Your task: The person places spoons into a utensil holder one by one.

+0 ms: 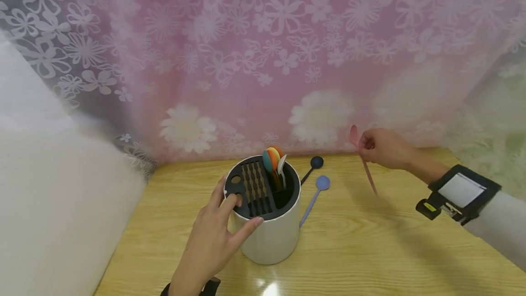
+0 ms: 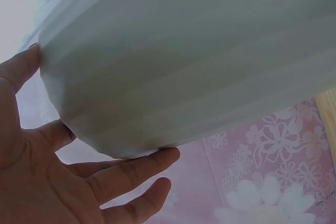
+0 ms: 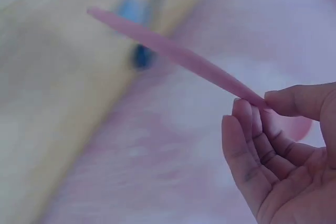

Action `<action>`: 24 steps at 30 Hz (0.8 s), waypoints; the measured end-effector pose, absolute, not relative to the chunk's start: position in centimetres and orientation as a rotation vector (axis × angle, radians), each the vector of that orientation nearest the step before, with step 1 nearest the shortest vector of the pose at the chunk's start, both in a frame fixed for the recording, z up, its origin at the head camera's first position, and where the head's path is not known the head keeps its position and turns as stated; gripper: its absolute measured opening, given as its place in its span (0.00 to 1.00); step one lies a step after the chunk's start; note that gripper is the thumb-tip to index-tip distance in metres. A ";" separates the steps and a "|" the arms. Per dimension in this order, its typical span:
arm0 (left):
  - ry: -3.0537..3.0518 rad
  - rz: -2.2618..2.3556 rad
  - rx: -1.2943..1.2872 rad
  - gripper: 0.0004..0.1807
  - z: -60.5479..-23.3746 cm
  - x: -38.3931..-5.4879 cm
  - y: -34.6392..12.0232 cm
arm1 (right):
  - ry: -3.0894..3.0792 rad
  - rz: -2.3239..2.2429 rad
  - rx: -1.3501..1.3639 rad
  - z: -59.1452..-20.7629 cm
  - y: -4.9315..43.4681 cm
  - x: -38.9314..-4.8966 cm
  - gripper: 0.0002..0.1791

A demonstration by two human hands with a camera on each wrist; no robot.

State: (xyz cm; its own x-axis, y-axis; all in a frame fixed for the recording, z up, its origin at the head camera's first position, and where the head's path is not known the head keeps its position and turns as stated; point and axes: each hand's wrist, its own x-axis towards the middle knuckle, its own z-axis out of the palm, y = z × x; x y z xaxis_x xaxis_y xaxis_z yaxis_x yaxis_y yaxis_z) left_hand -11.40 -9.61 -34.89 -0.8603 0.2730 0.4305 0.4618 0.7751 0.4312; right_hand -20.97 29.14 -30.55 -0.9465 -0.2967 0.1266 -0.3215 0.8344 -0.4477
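Observation:
Between the thumb and fingers of my right hand (image 1: 386, 147) is a pink spoon (image 1: 368, 175), pinched near its bowl. Its handle slants down over the table, and in the right wrist view the spoon's handle (image 3: 194, 64) points away from the fingertips. My left hand (image 1: 215, 232) grips the rim of a white round utensil holder (image 1: 269, 241) with a black slotted top. In the left wrist view the fingers curve round the holder's pale wall (image 2: 173, 77). Several spoons, including an orange and teal one (image 1: 267, 161) and a white one (image 1: 281, 164), stand in its open compartment.
Right of the holder lie a dark blue spoon (image 1: 317, 162) and a periwinkle spoon (image 1: 322, 182), their handles partly behind it. The wooden table (image 1: 353, 250) ends at a pink floral curtain (image 1: 255, 81). A white surface (image 1: 53, 186) borders the left side.

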 end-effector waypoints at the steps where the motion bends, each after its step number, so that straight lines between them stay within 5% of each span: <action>1: -2.623 -0.770 -0.570 0.24 -34.9 -11.4 -9.6 | -2.941 0.763 0.525 -29.1 28.2 -20.6 0.07; 12: -2.631 -0.781 -0.571 0.27 -34.7 -11.4 -10.0 | -2.877 0.830 0.626 -16.7 18.6 -16.8 0.11; 24: -2.594 -0.786 -0.608 0.28 -34.8 -11.5 -10.2 | -2.804 0.853 0.765 -16.9 12.7 -16.3 0.04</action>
